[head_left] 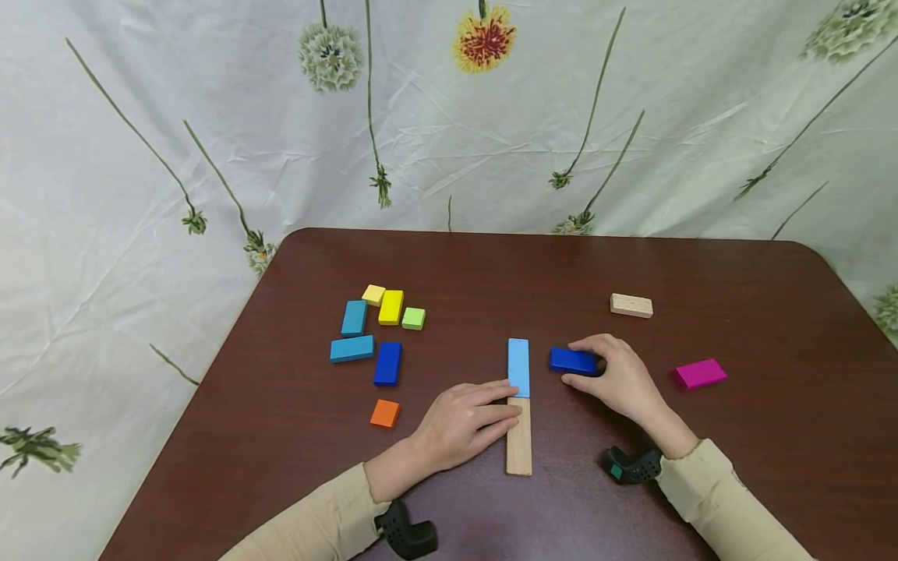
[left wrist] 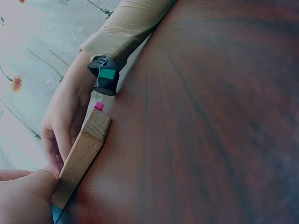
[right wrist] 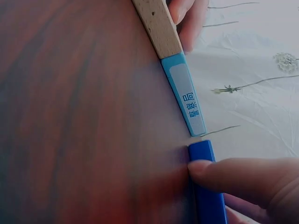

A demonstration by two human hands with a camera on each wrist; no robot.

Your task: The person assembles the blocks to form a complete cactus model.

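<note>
Right of the light-blue oblong block (head_left: 518, 361) your uncurled left hand (head_left: 456, 425) touches, its lettering (right wrist: 190, 106) in right-wrist view only, your right hand (head_left: 623, 378) pinches a dark-blue cuboid (head_left: 571, 361).

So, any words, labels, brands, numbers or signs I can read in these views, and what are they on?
"警察局": sideways on the pale panel of the light blue block, in the right wrist view; slightly blurred, first character least certain.
No other readable text: none shows on the wooden block touching it or the held dark blue block.
</note>
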